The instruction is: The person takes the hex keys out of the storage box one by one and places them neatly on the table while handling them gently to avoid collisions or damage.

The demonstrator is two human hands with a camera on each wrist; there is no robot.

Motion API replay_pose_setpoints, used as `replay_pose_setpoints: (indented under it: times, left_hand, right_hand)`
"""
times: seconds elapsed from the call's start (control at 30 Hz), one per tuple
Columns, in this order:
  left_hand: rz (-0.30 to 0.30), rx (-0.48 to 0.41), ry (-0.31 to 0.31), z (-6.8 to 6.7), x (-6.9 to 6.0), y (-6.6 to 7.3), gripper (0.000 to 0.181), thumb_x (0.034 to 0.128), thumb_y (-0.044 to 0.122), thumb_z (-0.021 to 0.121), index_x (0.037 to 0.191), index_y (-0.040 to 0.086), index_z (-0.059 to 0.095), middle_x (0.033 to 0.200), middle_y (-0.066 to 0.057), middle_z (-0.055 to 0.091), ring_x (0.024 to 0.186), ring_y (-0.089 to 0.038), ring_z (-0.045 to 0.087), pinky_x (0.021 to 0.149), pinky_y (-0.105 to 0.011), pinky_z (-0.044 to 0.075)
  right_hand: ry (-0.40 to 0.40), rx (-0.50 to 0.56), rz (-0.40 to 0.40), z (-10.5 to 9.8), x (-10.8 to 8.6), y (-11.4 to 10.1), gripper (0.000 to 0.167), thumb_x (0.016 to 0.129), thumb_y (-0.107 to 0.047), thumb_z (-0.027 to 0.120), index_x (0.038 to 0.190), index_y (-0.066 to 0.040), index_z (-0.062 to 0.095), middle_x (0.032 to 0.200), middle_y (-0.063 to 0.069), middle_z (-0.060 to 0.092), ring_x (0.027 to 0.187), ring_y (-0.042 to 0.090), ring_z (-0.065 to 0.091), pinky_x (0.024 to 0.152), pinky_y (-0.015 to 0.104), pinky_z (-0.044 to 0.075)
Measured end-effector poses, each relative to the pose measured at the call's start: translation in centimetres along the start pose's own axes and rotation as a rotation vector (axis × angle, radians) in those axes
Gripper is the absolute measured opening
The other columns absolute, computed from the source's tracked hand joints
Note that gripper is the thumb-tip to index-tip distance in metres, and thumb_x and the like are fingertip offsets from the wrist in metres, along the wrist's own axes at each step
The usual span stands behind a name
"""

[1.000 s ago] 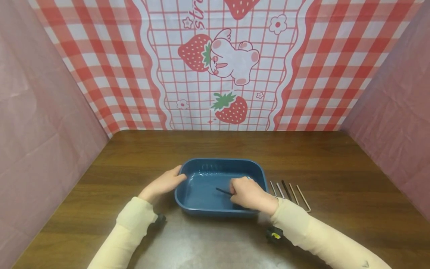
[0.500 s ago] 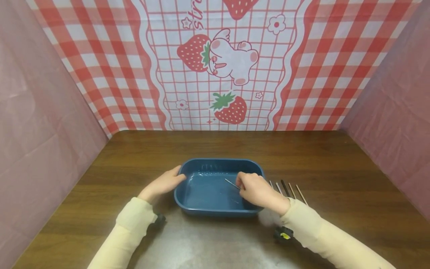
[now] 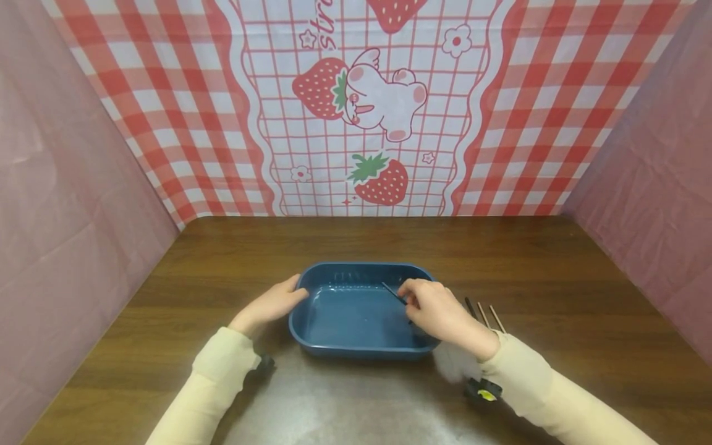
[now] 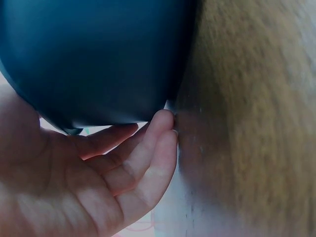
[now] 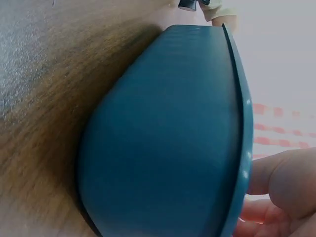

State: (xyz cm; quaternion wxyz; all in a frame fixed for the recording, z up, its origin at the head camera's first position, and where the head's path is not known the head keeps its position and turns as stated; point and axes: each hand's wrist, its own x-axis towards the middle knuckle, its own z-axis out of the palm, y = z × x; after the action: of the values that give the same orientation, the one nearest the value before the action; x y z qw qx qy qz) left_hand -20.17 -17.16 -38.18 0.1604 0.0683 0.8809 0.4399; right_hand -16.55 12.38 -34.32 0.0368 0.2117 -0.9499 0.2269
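A deep blue rectangular tray [image 3: 350, 318] sits on the wooden table. My left hand [image 3: 271, 305] grips its left end, thumb over the rim and fingers against the outer wall; the left wrist view shows those fingers [image 4: 148, 168] curled below the tray's side. Over the tray's right part, my right hand [image 3: 436, 309] pinches a thin dark hex key [image 3: 392, 292], whose straight end points up and left. My fingers cover the rest of the key. In the right wrist view, the right hand [image 5: 284, 192] is just past the rim, and the key is hidden.
Right of the tray, a row of L-shaped hex keys lies on the table, partly behind my right arm: a black hex key [image 3: 470, 306] and brass-coloured hex keys [image 3: 497, 318] show. A checked strawberry cloth [image 3: 384, 179] hangs behind the table [image 3: 222, 247].
My right hand has moved right and slightly away from me with the hex key, and its arm now covers more of the row. The left hand and the tray have stayed put.
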Motion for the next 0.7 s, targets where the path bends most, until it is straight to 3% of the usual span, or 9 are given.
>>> replay_pose_setpoints:
  times: [0.33,0.7]
  left_hand:
    - [-0.002,-0.001,0.010,0.2,0.0,0.0,0.047,0.0890,0.026,0.044,0.132,0.008,0.041,0.129,-0.011,0.051,0.119,-0.024,0.046,0.101,-0.047,0.033]
    - [0.016,0.015,0.006,0.0,-0.1,0.0,0.046,0.0899,0.027,0.043,0.131,0.007,0.041,0.128,-0.012,0.051,0.117,-0.024,0.047,0.101,-0.047,0.034]
  right_hand:
    - [0.075,0.016,0.032,-1.6,-0.5,1.2,0.015,0.074,-0.003,0.063,0.089,-0.005,0.062,0.076,0.001,0.056,0.066,0.011,0.049,0.057,0.024,0.042]
    - [0.092,0.024,0.105,-2.9,-1.4,2.9,0.013,0.073,-0.005,0.062,0.086,-0.005,0.059,0.072,0.001,0.054,0.064,0.013,0.049,0.056,0.025,0.042]
